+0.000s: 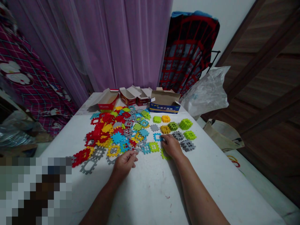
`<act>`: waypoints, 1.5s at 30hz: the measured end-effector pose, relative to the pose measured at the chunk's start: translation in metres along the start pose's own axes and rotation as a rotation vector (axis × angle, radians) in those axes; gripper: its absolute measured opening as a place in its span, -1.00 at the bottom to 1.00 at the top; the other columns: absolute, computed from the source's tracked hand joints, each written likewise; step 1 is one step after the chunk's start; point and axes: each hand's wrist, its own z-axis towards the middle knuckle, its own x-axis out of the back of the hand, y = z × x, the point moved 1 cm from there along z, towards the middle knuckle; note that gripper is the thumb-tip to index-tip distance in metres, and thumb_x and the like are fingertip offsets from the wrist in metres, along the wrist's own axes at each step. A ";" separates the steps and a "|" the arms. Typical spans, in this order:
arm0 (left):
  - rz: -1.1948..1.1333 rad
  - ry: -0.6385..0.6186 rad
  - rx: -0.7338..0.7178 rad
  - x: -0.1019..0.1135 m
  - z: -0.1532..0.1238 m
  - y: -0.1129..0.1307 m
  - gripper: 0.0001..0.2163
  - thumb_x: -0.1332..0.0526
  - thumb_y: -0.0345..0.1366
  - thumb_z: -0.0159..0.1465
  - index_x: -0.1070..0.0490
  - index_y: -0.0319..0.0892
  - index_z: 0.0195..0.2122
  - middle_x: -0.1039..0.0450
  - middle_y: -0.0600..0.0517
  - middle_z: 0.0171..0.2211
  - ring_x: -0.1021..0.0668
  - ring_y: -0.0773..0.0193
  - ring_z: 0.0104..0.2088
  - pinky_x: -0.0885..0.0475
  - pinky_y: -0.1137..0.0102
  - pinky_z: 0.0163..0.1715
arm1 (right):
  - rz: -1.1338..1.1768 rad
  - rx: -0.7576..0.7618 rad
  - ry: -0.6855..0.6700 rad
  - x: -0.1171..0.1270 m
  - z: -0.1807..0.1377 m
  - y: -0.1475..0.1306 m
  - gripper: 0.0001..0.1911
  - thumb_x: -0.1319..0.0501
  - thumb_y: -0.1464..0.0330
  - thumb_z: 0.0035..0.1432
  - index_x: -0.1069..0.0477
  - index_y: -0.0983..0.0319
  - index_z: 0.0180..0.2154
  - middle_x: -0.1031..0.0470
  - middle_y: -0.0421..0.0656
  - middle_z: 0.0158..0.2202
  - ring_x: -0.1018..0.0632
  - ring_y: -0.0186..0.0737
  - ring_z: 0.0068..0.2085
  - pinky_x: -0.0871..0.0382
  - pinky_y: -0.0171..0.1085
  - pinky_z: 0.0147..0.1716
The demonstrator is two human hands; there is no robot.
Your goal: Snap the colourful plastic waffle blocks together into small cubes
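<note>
My right hand (172, 146) reaches over the table with its fingertips closed on the right edge of a blue square interlocking building piece (157, 137) with an open middle. A lime green piece (165, 154) lies partly under that hand. My left hand (125, 162) rests near the front of the mixed pile, its fingers curled together; what they hold, if anything, is hidden. Around it lie a yellow frame piece (113, 150), a grey frame piece (89, 166) and a blue window piece (146, 148) beside a lime one (154, 147).
Small stacks sit to the right: grey (187, 145), lime green (186, 124) and yellow (165, 129). Along the back edge stand opened boxes, one red (108, 100) and one blue (164, 107). A clear plastic bag (207, 90) hangs by the right edge.
</note>
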 end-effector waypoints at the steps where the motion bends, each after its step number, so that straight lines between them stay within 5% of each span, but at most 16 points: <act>1: -0.002 -0.005 0.009 0.000 0.000 0.001 -0.59 -0.28 0.08 0.06 -0.56 -0.19 -0.31 -0.51 0.05 -0.51 -0.44 0.37 -0.61 -0.38 0.43 -0.55 | 0.001 0.015 0.012 0.002 -0.002 -0.001 -0.60 -0.11 0.42 0.25 -0.48 0.16 0.09 -0.49 -0.08 0.09 -0.52 -0.18 0.02 -0.31 -0.31 -0.04; 7: -0.006 0.003 0.019 -0.001 -0.003 0.010 -0.60 -0.28 0.07 0.05 -0.56 -0.19 -0.32 -0.49 0.06 -0.52 -0.43 0.38 -0.62 -0.37 0.43 -0.55 | 0.029 0.464 -0.110 0.006 -0.010 -0.010 -0.54 -0.29 0.31 0.11 -0.48 0.16 0.08 -0.48 -0.09 0.15 -0.40 -0.08 0.17 -0.20 -0.15 0.18; 13: -0.012 -0.001 0.013 0.000 0.000 0.003 -0.57 -0.29 0.11 0.03 -0.56 -0.19 -0.31 -0.49 0.05 -0.52 -0.43 0.37 -0.62 -0.38 0.42 -0.57 | 0.031 0.505 -0.164 0.002 -0.012 -0.016 -0.69 -0.18 0.35 0.22 -0.53 0.18 -0.02 -0.56 -0.07 0.00 -0.47 -0.14 0.05 -0.26 -0.19 0.11; 16: -0.014 -0.032 0.022 0.001 0.003 0.002 -0.55 -0.31 0.12 0.00 -0.56 -0.19 -0.32 -0.50 0.05 -0.52 -0.43 0.37 -0.63 -0.38 0.42 -0.58 | 0.136 0.442 -0.091 0.005 -0.011 -0.011 -0.72 -0.09 0.35 0.27 -0.55 0.20 -0.11 -0.58 -0.07 -0.06 -0.51 -0.18 -0.02 -0.31 -0.26 0.02; 21: -0.012 -0.013 0.027 0.001 0.002 0.006 -0.55 -0.31 0.12 -0.02 -0.55 -0.19 -0.34 -0.50 0.05 -0.53 -0.43 0.38 -0.64 -0.36 0.43 -0.59 | 0.260 0.001 -0.043 0.009 -0.005 0.012 -0.63 -0.09 0.23 0.27 -0.51 0.29 -0.04 -0.59 -0.11 -0.32 -0.56 -0.18 -0.31 -0.34 -0.29 -0.32; 25: -0.007 -0.015 0.021 0.000 0.003 0.003 -0.54 -0.31 0.14 -0.02 -0.56 -0.19 -0.34 -0.50 0.04 -0.53 -0.43 0.37 -0.64 -0.36 0.43 -0.59 | 0.190 -0.191 0.000 0.013 -0.009 0.026 -0.61 -0.12 0.27 0.26 -0.47 0.28 0.04 -0.63 -0.06 -0.20 -0.60 -0.15 -0.20 -0.35 -0.27 -0.22; 29: -0.003 -0.002 0.021 0.001 0.005 -0.001 -0.52 -0.30 0.16 -0.04 -0.56 -0.18 -0.34 -0.51 0.04 -0.53 -0.42 0.37 -0.65 -0.35 0.43 -0.61 | -0.022 -0.217 0.059 0.028 -0.023 0.027 -0.65 -0.08 0.29 0.29 -0.52 0.19 0.00 -0.57 -0.03 0.00 -0.58 -0.09 -0.04 -0.34 -0.24 -0.15; 32: 0.004 -0.012 0.020 0.001 0.004 0.002 -0.55 -0.31 0.14 -0.03 -0.56 -0.17 -0.35 -0.52 0.04 -0.52 -0.43 0.37 -0.64 -0.37 0.42 -0.59 | -0.063 -0.203 -0.022 0.034 -0.040 0.021 -0.71 -0.11 0.22 0.27 -0.55 0.11 -0.10 -0.58 -0.09 -0.03 -0.58 -0.09 -0.09 -0.33 -0.23 -0.21; 37: 0.013 -0.015 0.026 0.001 0.001 0.010 -0.56 -0.31 0.13 -0.04 -0.55 -0.17 -0.36 -0.52 0.05 -0.54 -0.44 0.36 -0.64 -0.38 0.41 -0.57 | -0.117 -0.154 -0.058 0.013 -0.067 0.000 -0.53 -0.23 0.02 0.14 -0.45 0.19 -0.05 -0.53 -0.01 -0.04 -0.53 -0.02 -0.03 -0.32 -0.23 -0.25; 45: 0.012 -0.015 0.026 0.002 -0.001 0.014 -0.54 -0.30 0.14 -0.03 -0.55 -0.18 -0.34 -0.52 0.04 -0.52 -0.45 0.36 -0.63 -0.35 0.42 -0.59 | -0.030 -0.124 -0.032 0.001 -0.076 0.001 -0.58 -0.21 0.30 0.11 -0.39 0.23 0.03 -0.48 0.00 0.02 -0.48 -0.04 0.04 -0.31 -0.23 -0.09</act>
